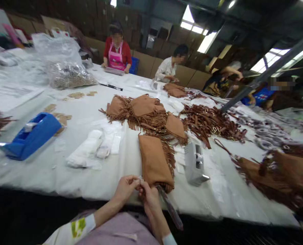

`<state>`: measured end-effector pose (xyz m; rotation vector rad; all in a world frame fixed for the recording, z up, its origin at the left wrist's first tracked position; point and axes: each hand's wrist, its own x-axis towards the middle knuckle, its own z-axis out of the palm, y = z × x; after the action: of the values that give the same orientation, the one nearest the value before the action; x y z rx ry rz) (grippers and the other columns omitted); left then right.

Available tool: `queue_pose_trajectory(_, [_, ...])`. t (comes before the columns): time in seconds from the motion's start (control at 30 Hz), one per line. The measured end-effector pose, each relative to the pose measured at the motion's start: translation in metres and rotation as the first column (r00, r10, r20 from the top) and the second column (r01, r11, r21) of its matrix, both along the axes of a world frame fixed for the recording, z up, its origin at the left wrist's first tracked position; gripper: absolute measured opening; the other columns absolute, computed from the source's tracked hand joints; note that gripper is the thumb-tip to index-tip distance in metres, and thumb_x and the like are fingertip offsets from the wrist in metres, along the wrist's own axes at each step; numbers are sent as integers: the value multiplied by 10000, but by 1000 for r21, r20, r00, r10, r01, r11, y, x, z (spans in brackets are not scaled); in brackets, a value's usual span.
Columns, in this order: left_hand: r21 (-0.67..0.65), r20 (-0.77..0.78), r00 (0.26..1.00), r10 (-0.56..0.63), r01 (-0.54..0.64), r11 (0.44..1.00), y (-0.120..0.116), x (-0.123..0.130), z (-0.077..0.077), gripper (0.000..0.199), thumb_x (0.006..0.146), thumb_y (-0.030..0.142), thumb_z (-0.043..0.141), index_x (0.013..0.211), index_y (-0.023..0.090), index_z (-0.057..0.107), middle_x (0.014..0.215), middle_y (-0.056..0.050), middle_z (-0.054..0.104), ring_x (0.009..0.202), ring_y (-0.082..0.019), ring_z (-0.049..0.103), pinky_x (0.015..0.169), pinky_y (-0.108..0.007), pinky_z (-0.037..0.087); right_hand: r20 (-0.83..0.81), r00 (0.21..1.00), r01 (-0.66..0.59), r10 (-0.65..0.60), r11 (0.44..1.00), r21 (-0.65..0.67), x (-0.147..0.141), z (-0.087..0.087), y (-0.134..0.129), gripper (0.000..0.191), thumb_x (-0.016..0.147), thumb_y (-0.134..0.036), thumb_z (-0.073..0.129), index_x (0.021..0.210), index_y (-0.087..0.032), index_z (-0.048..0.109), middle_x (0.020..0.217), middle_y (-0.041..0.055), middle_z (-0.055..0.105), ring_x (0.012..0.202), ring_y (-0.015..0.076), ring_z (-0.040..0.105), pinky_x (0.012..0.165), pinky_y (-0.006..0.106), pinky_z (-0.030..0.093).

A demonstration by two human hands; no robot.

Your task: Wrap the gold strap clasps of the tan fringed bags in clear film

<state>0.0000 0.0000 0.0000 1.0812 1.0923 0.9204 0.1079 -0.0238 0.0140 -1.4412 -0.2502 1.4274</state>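
Note:
A tan fringed bag [155, 158] lies at the table's front edge, its brown fringe along the right side. Close by its lower left corner, my left hand [125, 189] and my right hand [150, 196] meet with fingertips pinched together. What sits between the fingers is too small to make out. From under the bag's near end a long dark strip [169, 207], seemingly wrapped in clear plastic, hangs over the edge beside my right hand. More fringed bags [145, 105] are piled just beyond.
A blue tape dispenser [35, 136] stands left, a grey tape dispenser [195, 163] right of the bag. White paper bundles [86, 149] lie between. Brown straps [212, 124] heap at right, with more brown bags [289, 170]. Several people work across the table; a metal pole [258, 78] slants at right.

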Motion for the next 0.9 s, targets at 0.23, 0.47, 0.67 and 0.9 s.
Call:
queue_pose_trajectory(0.23, [345,-254,966,38,54,937,-19,-2,3,250,878,278,470,974,221,694,897,-13,714,813,-135,641,773,-216,482,-114,993,45,-43,999,21,2,6,2,318,473,-262,842,642,-115,617,523,-32,552,448,66,474,403,160,407])
queue_pose_trajectory(0.47, [386,-234,964,127,-28,922,-25,-2,0,248,890,284,481,1049,222,661,1020,-19,702,919,-133,647,843,-219,498,-184,983,2,7,999,47,2,11,2,331,481,-260,857,648,-108,615,539,-30,546,469,62,482,421,150,423])
queue_pose_trajectory(0.67, [426,-240,968,71,39,904,-24,-6,-1,241,869,211,471,992,218,678,958,-22,710,874,-135,652,824,-233,508,-198,980,15,-2,998,64,4,8,-1,298,506,-236,842,652,-120,609,536,-33,539,483,72,492,463,171,462])
queue_pose_trajectory(0.9, [273,-192,981,-16,69,960,-21,-11,7,231,852,252,462,921,197,676,887,-35,709,837,-149,640,799,-250,485,-126,989,-68,79,994,89,9,11,-4,313,571,-306,827,722,-107,638,595,-7,578,512,90,517,494,200,476])
